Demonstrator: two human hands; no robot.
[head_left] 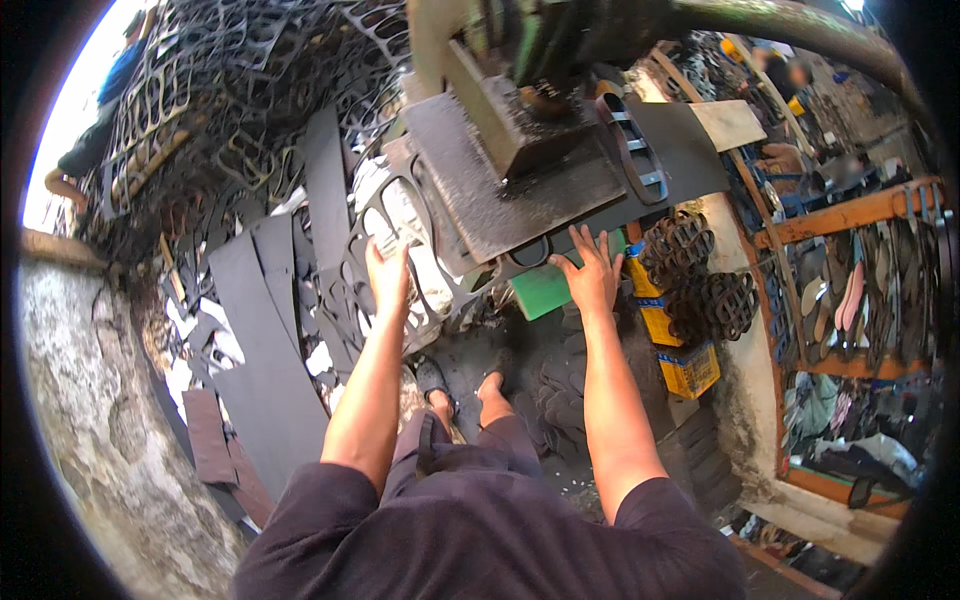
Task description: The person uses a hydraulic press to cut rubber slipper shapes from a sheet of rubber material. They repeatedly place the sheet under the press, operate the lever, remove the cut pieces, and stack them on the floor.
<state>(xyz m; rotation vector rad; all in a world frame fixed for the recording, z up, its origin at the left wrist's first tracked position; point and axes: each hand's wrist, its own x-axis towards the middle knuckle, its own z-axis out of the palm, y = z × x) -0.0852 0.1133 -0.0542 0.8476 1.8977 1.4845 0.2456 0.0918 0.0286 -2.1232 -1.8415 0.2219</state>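
My left hand (pixel 390 275) grips the edge of a dark sheet (pixel 420 225) full of large sole-shaped holes, which hangs beside the press. My right hand (pixel 592 270) has its fingers spread, their tips at the edge of the dark sheet material under the press head. Below that hand a green cutting board (pixel 540 292) sticks out. The heavy metal press plate (pixel 510 180) hangs over the work, hiding much of what lies under it. To its right, a sole-shaped cutting die (pixel 640 155) with blue crossbars rests on a flat black sheet (pixel 685 150).
Long dark sheets (pixel 265 380) and white scraps lie at left, below a heap of cut-out webbing (pixel 240 90). Dark cut pieces (pixel 700 280) are stacked on yellow crates (pixel 685 370). Wooden shelves (pixel 850 365) hold soles at right. Other people appear at both upper sides.
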